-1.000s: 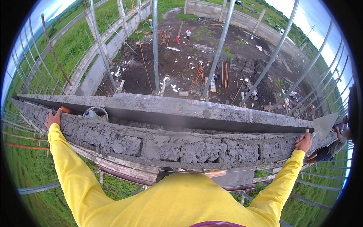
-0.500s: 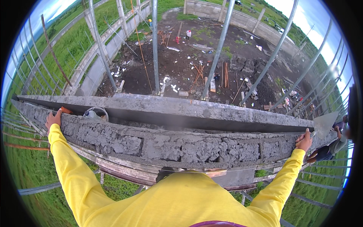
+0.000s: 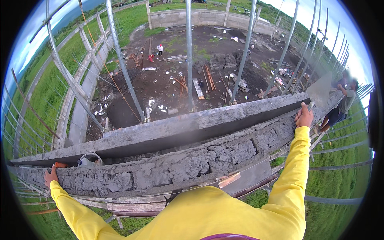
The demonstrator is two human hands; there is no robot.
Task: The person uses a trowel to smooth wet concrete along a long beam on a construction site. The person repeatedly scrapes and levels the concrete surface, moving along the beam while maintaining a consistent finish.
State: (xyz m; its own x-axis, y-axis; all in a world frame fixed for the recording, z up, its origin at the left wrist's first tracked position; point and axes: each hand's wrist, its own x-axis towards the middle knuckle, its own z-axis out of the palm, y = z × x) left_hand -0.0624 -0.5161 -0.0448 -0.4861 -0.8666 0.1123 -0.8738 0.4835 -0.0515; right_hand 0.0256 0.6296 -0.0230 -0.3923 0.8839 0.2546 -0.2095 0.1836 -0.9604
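A long wall (image 3: 176, 169) with rough, wet grey mortar over its blocks runs across in front of me. My left hand (image 3: 51, 176) rests on its top edge at the far left, fingers apart, beside an orange pipe-like piece (image 3: 61, 164). Close by, a pale container with a looped hose or handle (image 3: 89, 161) sits in the trough behind the edge. On the right, my right hand (image 3: 304, 115) is closed round the handle of a trowel (image 3: 320, 90). Its metal blade points up, away from the mortar.
A second concrete rim (image 3: 192, 125) runs behind the trough. Upright metal poles (image 3: 189, 60) stand beyond it, above a littered dirt yard far below. A co-worker (image 3: 347, 102) leans at the wall's right end. Scaffold boards (image 3: 136, 209) lie under the wall.
My view has turned to the right, so the wall now slopes up to the right. The trowel, in my right hand, appears higher. My left hand stays at the wall's edge.
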